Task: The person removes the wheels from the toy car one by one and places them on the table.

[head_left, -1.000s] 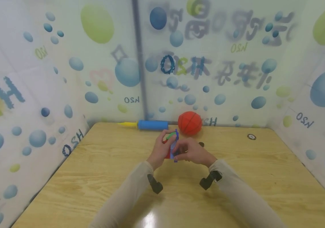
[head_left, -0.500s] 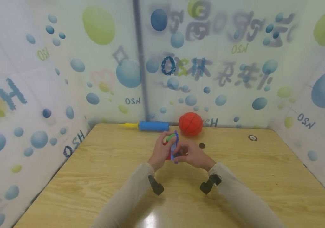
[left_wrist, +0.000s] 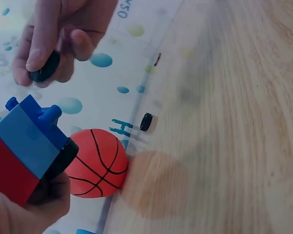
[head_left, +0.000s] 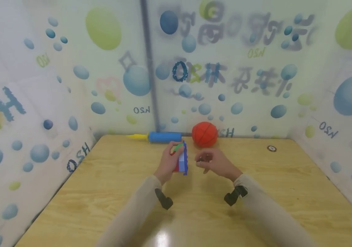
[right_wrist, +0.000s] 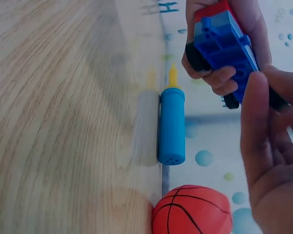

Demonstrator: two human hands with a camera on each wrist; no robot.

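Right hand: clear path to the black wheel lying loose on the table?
Probably yes. The black wheel lies alone on bare table, right of the right hand, nothing between. But that hand already pinches a small black piece.

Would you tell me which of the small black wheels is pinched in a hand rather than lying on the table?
The black wheel pinched in the right hand; the other loose wheel lies on the table near the orange ball.

Wooden tabletop (head_left: 101, 192): blue pump (head_left: 163, 137) and orange ball (head_left: 205, 133) lying along far edge, near each other; small black disc (head_left: 271, 148) toward far right corner.
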